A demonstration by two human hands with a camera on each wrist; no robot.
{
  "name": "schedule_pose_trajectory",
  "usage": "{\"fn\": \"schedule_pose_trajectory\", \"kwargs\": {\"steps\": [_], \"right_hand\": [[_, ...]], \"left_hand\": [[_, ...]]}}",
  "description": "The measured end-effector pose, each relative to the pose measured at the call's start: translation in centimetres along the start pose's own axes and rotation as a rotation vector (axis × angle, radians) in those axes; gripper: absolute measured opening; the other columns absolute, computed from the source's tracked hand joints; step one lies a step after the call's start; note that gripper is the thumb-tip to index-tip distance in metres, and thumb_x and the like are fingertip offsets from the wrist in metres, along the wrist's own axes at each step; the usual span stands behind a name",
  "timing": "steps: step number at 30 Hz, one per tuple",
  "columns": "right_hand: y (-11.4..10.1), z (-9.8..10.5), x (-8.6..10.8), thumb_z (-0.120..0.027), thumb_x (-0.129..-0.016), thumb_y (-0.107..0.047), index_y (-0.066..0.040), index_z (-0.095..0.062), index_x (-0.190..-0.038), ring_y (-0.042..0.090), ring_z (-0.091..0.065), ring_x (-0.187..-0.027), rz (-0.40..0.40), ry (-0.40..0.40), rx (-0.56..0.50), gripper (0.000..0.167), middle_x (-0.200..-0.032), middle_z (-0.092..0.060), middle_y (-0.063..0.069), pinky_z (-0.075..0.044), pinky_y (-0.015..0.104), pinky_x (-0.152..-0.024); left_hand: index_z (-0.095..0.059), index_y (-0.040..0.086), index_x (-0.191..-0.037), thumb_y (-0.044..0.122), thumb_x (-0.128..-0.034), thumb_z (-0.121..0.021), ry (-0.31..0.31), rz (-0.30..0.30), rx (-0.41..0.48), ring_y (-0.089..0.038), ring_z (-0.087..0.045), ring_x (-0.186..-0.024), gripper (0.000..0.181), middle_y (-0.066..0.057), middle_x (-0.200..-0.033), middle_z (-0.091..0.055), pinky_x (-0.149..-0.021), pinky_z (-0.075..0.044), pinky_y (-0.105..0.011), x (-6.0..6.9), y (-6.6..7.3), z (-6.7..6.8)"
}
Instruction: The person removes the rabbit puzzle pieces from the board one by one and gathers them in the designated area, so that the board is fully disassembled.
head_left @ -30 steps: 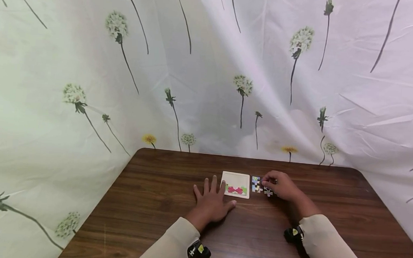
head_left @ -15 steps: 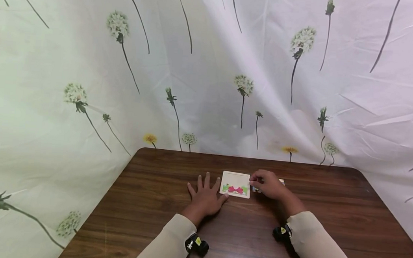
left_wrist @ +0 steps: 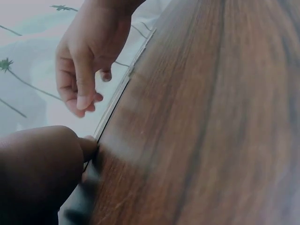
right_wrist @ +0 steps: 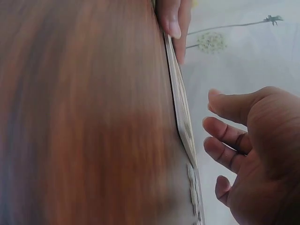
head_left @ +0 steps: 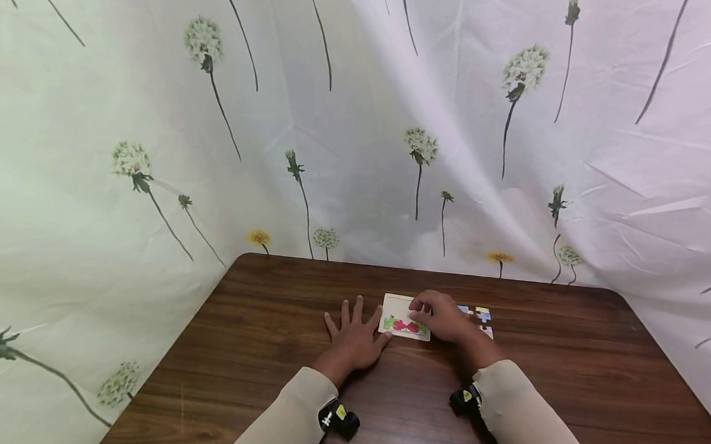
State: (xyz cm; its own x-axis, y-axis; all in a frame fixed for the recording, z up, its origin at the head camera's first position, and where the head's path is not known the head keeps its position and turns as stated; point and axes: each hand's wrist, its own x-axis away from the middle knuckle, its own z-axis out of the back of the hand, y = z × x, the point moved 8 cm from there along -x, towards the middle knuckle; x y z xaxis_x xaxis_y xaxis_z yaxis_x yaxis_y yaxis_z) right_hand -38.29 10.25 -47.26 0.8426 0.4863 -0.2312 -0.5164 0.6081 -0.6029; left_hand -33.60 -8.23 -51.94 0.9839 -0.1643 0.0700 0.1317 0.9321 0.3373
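Note:
A small white-framed jigsaw tray (head_left: 408,300) lies on the table, its lower part filled with a pink and green picture. Beside it my left hand (head_left: 353,341) rests on the tabletop with its fingers spread, the index and thumb at the tray's left edge and lower corner. Over the tray's right half is my right hand (head_left: 441,317), its fingers bent toward the thumb. In the right wrist view this right hand (right_wrist: 262,145) hovers above the tray edge (right_wrist: 178,103). No piece shows at its fingertips, so whether it pinches one cannot be told.
Several loose jigsaw pieces (head_left: 483,316) lie to the right of the tray, partly hidden by the right hand and forearm. The dark wood table (head_left: 250,351) ends at the back against a white cloth (head_left: 360,147) printed with dandelions.
My right hand has moved left from the loose pieces to over the tray, uncovering some pieces on the right. My left hand has shifted slightly left, off the tray's picture area.

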Motion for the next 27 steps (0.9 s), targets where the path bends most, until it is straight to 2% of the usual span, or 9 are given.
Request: {"fn": "schedule_pose_trajectory", "kwargs": {"steps": [5,9,12,15,18,21,24,27], "right_hand": [[0.1,-0.9,-0.6,-0.075,-0.104,-0.018,-0.013,-0.08,-0.11,0.017,-0.062,-0.09,-0.081,-0.017,-0.005,0.009,-0.106,-0.072,0.004,-0.051,0.039,-0.08],[0.4,-1.8,-1.1,-0.077,-0.102,-0.022,-0.017,-0.081,-0.113,0.015,-0.064,-0.093,-0.105,-0.031,0.054,0.013,-0.109,-0.073,0.0,-0.048,0.045,-0.09],[0.3,-2.2,-1.3,-0.079,-0.099,-0.021,-0.017,-0.082,-0.116,0.015,-0.066,-0.094,-0.095,-0.036,0.076,0.017,-0.107,-0.074,-0.001,-0.044,0.049,-0.094],[0.0,-2.6,-1.5,-0.081,-0.098,-0.02,-0.016,-0.082,-0.119,0.016,-0.066,-0.094,-0.085,-0.048,0.081,0.021,-0.105,-0.073,-0.001,-0.041,0.048,-0.092],[-0.2,-2.8,-1.5,-0.081,-0.099,-0.018,-0.017,-0.082,-0.122,0.017,-0.066,-0.097,-0.077,-0.066,0.107,0.024,-0.107,-0.071,-0.001,-0.04,0.048,-0.09],[-0.5,-3.1,-1.5,-0.08,-0.101,-0.017,-0.018,-0.082,-0.124,0.019,-0.065,-0.099,-0.057,-0.08,0.138,0.023,-0.111,-0.07,0.002,-0.041,0.054,-0.092],[-0.8,-3.3,-1.6,-0.079,-0.102,-0.016,-0.02,-0.083,-0.122,0.024,-0.064,-0.105,-0.033,-0.099,0.163,0.021,-0.116,-0.069,0.004,-0.041,0.061,-0.094],[-1.0,-3.5,-1.8,-0.078,-0.102,-0.015,-0.023,-0.084,-0.117,0.028,-0.061,-0.112,-0.03,-0.118,0.168,0.018,-0.117,-0.067,0.005,-0.038,0.059,-0.094]], "left_hand": [[-0.032,0.03,-0.174,0.061,-0.1133,-0.044,-0.004,-0.002,-0.017,-0.052,-0.005,-0.17,0.069,-0.017,-0.185,-0.011,-0.126,0.0,-0.085,0.1,0.1,0.0],[-0.031,0.03,-0.174,0.058,-0.1137,-0.046,0.005,-0.013,-0.002,-0.052,-0.006,-0.17,0.068,-0.018,-0.185,-0.012,-0.126,0.0,-0.085,0.2,0.3,0.2],[-0.033,0.031,-0.174,0.055,-0.1146,-0.045,0.004,-0.019,0.007,-0.052,-0.005,-0.17,0.065,-0.018,-0.185,-0.012,-0.126,0.001,-0.085,0.2,0.3,0.3],[-0.035,0.032,-0.173,0.055,-0.1153,-0.044,-0.006,-0.017,0.002,-0.051,-0.005,-0.17,0.062,-0.017,-0.185,-0.011,-0.125,0.001,-0.085,0.2,0.3,0.3],[-0.036,0.034,-0.173,0.055,-0.1158,-0.042,-0.023,-0.006,0.002,-0.05,-0.003,-0.171,0.061,-0.016,-0.185,-0.008,-0.126,0.002,-0.085,0.2,0.2,0.1],[-0.036,0.034,-0.172,0.056,-0.1158,-0.041,-0.029,0.0,0.006,-0.05,-0.002,-0.171,0.061,-0.015,-0.186,-0.008,-0.126,0.003,-0.085,0.2,0.2,0.1],[-0.036,0.034,-0.172,0.056,-0.1157,-0.042,-0.03,0.002,0.012,-0.05,-0.003,-0.171,0.061,-0.015,-0.186,-0.008,-0.126,0.002,-0.085,0.3,0.3,0.2],[-0.038,0.032,-0.172,0.055,-0.1152,-0.044,-0.021,-0.002,0.018,-0.051,-0.005,-0.171,0.061,-0.017,-0.185,-0.01,-0.125,0.002,-0.086,0.4,0.4,0.5]]}}
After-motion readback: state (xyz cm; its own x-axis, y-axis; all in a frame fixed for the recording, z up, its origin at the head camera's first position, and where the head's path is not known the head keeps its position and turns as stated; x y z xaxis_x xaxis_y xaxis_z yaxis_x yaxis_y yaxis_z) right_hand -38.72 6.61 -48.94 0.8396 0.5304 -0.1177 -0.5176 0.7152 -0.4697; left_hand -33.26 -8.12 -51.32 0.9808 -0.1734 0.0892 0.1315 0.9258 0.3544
